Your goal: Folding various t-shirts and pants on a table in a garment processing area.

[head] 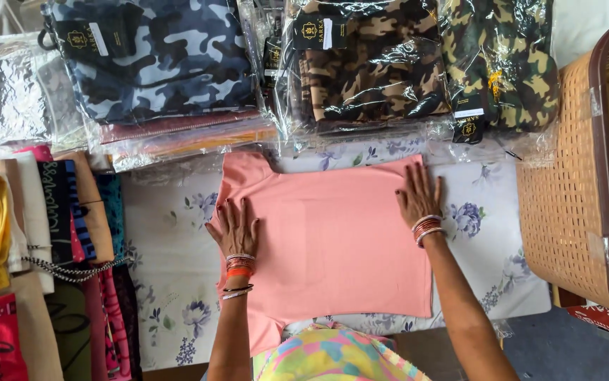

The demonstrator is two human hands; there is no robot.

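A pink garment (332, 240) lies spread flat on a white cloth with blue flowers (166, 233). My left hand (236, 229) rests palm down on the garment's left edge, fingers apart, with bangles on the wrist. My right hand (419, 196) presses flat on the garment's upper right corner, fingers spread, also wearing bangles. Neither hand grips anything.
Plastic-wrapped camouflage garments are stacked at the back: blue (156, 56), brown (368, 63), green (502, 63). Folded colourful clothes (43, 233) are piled at the left. A tan woven basket (572, 190) with a brown rim stands at the right.
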